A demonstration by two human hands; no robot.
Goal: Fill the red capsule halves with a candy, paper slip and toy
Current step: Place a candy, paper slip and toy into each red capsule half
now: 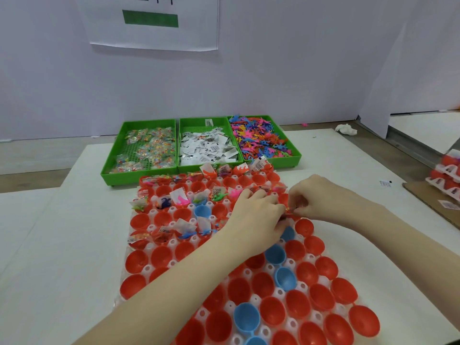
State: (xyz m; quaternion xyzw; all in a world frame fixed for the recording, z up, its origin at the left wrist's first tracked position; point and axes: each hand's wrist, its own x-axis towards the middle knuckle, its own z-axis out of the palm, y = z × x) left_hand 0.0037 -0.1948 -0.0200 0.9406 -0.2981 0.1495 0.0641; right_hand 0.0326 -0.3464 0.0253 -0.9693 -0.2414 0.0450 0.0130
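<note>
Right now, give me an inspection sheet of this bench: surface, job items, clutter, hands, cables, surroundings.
Surface: white table, brown floor or bench beyond it.
Job's things: white holder tray of red capsule halves, a few blue halves; far rows filled, near rows empty. Three green bins: candies, paper slips, toys.
Clutter: crumpled white tissue, loose slip, cardboard, stacked capsule trays at right edge.
Hands: left hand and right hand meet over the tray, pinching a small item I cannot identify.
Cables: nothing seen.
Surroundings: white wall, printed sheet with a green bar.
</note>
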